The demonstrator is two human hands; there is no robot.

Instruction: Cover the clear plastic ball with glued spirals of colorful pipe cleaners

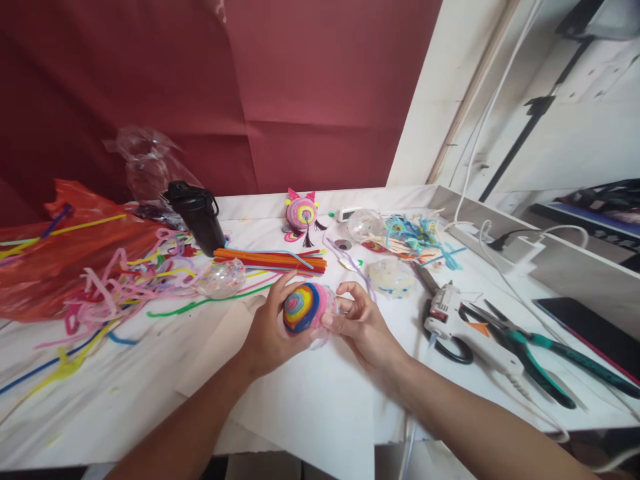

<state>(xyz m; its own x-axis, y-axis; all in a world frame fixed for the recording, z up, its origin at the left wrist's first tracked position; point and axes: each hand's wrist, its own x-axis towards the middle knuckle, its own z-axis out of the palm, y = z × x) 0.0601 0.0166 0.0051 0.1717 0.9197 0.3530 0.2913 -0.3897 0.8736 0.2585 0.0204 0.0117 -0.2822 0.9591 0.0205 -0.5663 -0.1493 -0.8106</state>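
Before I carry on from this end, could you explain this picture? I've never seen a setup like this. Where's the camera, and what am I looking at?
There is no machine here: a person works with two bare hands. The single picture comes from a camera on their head, looking forward and down.

The left hand holds a striped ball. The right hand has its fingers at the ball's pink side; whether they pinch it is hard to tell.

On the table, tangled strips and a black bottle lie to the left. Beyond the hands are a bundle of orange sticks and a pink figure. To the right are a glue gun and pliers.
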